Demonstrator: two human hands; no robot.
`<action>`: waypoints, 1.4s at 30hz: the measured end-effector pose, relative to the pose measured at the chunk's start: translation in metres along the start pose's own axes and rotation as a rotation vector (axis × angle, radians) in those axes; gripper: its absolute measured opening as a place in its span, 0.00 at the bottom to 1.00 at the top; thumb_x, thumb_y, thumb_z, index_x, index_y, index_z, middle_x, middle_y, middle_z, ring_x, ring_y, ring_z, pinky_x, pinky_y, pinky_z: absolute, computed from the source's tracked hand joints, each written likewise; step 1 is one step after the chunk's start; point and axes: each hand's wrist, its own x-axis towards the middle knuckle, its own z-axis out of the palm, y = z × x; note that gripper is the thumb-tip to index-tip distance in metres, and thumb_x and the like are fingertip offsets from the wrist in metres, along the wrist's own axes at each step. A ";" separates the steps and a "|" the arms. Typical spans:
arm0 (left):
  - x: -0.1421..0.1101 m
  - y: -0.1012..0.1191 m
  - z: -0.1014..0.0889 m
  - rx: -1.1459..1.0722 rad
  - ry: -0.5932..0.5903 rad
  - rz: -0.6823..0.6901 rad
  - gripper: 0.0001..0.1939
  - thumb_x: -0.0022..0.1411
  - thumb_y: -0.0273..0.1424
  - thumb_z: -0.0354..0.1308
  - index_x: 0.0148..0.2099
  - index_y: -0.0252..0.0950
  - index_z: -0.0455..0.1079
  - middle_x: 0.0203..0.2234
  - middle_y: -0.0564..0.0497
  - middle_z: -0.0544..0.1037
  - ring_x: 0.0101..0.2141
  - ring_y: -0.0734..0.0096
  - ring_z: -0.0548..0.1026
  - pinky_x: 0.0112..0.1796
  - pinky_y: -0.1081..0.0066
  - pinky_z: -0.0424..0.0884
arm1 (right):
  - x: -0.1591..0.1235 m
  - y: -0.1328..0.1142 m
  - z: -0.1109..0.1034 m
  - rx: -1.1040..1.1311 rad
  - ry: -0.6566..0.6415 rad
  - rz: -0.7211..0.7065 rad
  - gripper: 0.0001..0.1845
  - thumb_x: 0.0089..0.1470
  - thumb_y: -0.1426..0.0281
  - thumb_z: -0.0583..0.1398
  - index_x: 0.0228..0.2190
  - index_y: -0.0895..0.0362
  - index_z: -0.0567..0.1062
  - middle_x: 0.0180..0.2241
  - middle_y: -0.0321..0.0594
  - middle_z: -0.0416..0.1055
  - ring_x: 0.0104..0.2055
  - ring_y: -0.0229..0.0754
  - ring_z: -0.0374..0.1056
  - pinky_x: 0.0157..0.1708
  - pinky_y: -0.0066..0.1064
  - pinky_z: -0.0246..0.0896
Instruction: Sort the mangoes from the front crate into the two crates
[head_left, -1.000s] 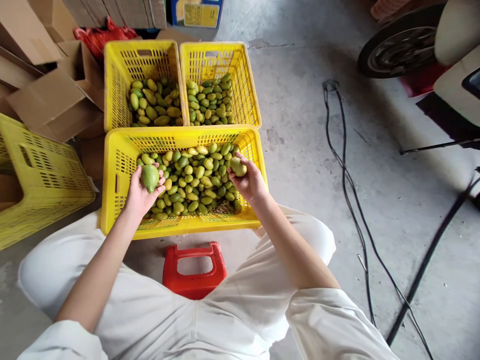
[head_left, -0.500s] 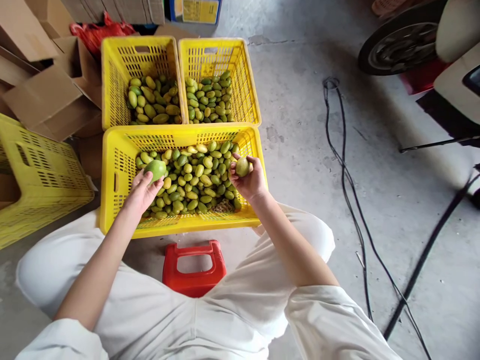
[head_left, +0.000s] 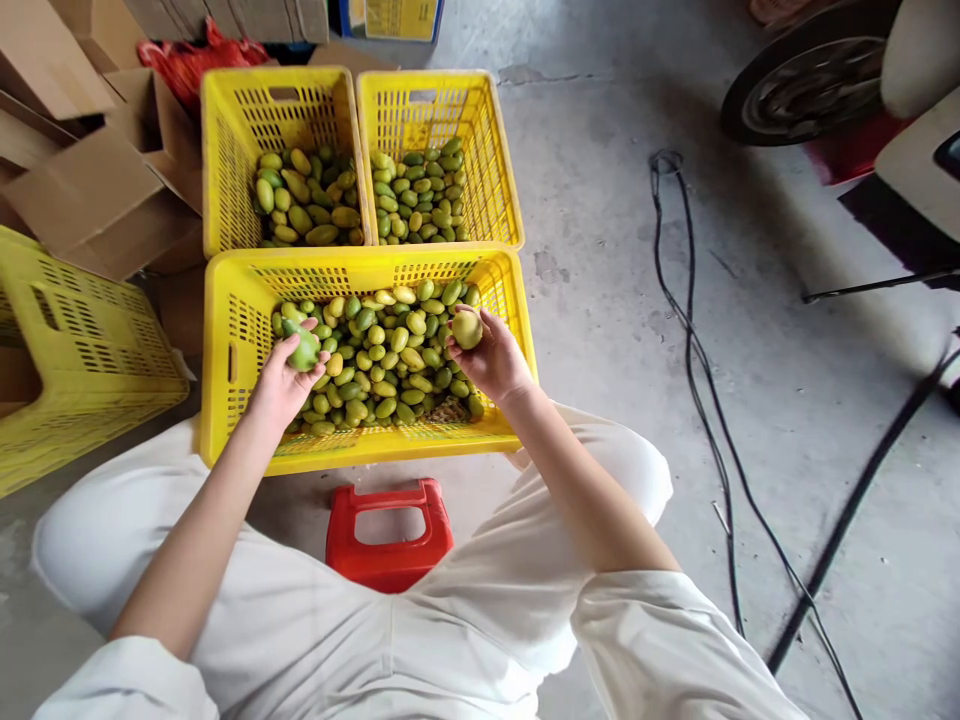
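In my left hand [head_left: 281, 378] is a smooth green mango-like fruit [head_left: 303, 348], held between thumb and fingers over the left side of the near yellow crate [head_left: 360, 262]. My right hand [head_left: 499, 362] is closed around a rounder, yellowish-green fruit [head_left: 467, 330] above the crate's right side. Below both hands, the near crate holds a layer of small oval green and yellow fruits [head_left: 386, 370]. A brown, crumbly patch [head_left: 450, 410] shows near its front right corner.
Two more yellow crates of similar fruit stand behind, one left [head_left: 217, 160] and one right [head_left: 510, 185]. Another yellow crate [head_left: 97, 350] and cardboard boxes [head_left: 90, 200] are at left. A red plastic stool [head_left: 390, 565] sits between my knees. Black cables [head_left: 694, 345] and a wheeled vehicle [head_left: 817, 90] are right.
My right hand has moved slightly left and up with its fruit. The fruit in my left hand has turned, now showing a narrower end towards the upper left.
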 end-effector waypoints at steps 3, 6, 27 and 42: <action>-0.001 -0.001 -0.001 0.087 -0.056 0.020 0.15 0.54 0.32 0.75 0.40 0.39 0.73 0.32 0.53 0.78 0.25 0.77 0.74 0.21 0.80 0.65 | 0.002 0.003 -0.002 -0.024 0.006 -0.096 0.16 0.55 0.62 0.73 0.44 0.48 0.78 0.37 0.31 0.76 0.34 0.36 0.71 0.32 0.26 0.72; -0.003 -0.004 -0.001 0.183 -0.126 0.067 0.20 0.48 0.32 0.80 0.37 0.39 0.72 0.30 0.54 0.78 0.24 0.76 0.75 0.23 0.79 0.66 | 0.003 0.005 -0.003 -0.038 -0.003 -0.111 0.19 0.51 0.64 0.77 0.41 0.48 0.76 0.34 0.29 0.73 0.31 0.34 0.68 0.28 0.24 0.68; -0.009 0.006 0.009 0.048 -0.112 -0.030 0.18 0.46 0.25 0.76 0.38 0.37 0.74 0.27 0.55 0.76 0.24 0.78 0.71 0.29 0.76 0.71 | -0.004 -0.002 0.001 -0.035 -0.015 -0.048 0.16 0.58 0.57 0.71 0.35 0.51 0.72 0.36 0.36 0.77 0.26 0.34 0.59 0.17 0.23 0.58; -0.003 0.002 -0.001 0.253 -0.163 -0.013 0.23 0.48 0.33 0.80 0.42 0.39 0.73 0.34 0.48 0.83 0.34 0.65 0.81 0.31 0.71 0.76 | -0.002 0.002 -0.003 -0.090 -0.156 -0.087 0.23 0.49 0.61 0.74 0.47 0.49 0.81 0.41 0.35 0.80 0.34 0.37 0.71 0.29 0.26 0.70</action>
